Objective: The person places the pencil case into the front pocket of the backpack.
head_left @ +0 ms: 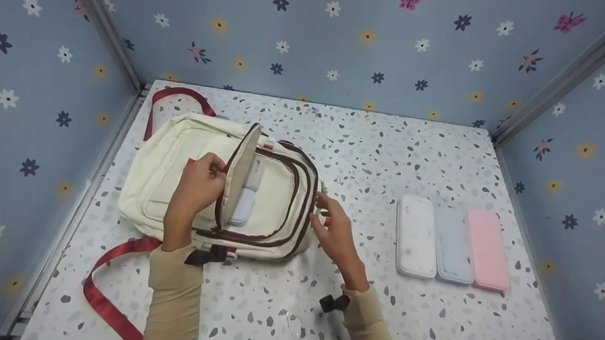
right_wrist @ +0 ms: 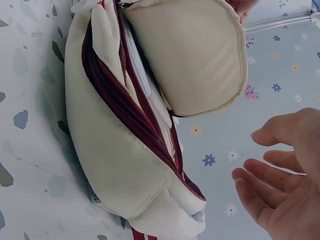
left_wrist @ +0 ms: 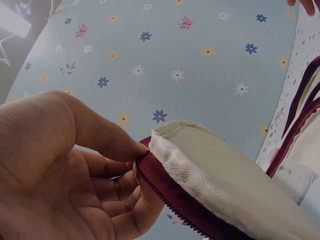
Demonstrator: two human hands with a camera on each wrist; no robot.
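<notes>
Cream canvas backpack [head_left: 176, 173] with dark red zip trim lies flat on the speckled grey-and-white terrazzo tabletop [head_left: 366, 158], in the left half of the head view, its main compartment unzipped. Nearest the camera, two beige sleeves come up from the lower edge of the frame, each with a small black clip-like device near the wrist. The left hand [head_left: 199, 184] holds the raised front flap [head_left: 239, 174] of the backpack: in the left wrist view the thumb and curled fingers [left_wrist: 125, 145] pinch the flap's zip-lined edge [left_wrist: 172, 192], lifting it upright so the compartment gapes. The right hand [head_left: 333, 229] sits just beside the right edge of the backpack, around the middle of the frame; its fingers are loosely spread and slightly bent, gripping nothing, and whether the fingertips touch the fabric I cannot tell. Inside the open compartment a pale blue flat rounded case [head_left: 241, 207] rests against the inner wall, with a white one [head_left: 254, 176] just above it. A red webbing strap [head_left: 112, 279] trails from the backpack's lower left corner toward the bottom left of the frame, and a dark red handle loop [head_left: 178, 96] curls at its far end. Well apart, in the right half of the frame, three flat rounded cases lie side by side, touching: white case [head_left: 416, 242], pale blue case [head_left: 452, 247], pink case [head_left: 486, 249]. Farthest off, blue walls [head_left: 342, 41] printed with flowers and butterflies enclose the tabletop.
</notes>
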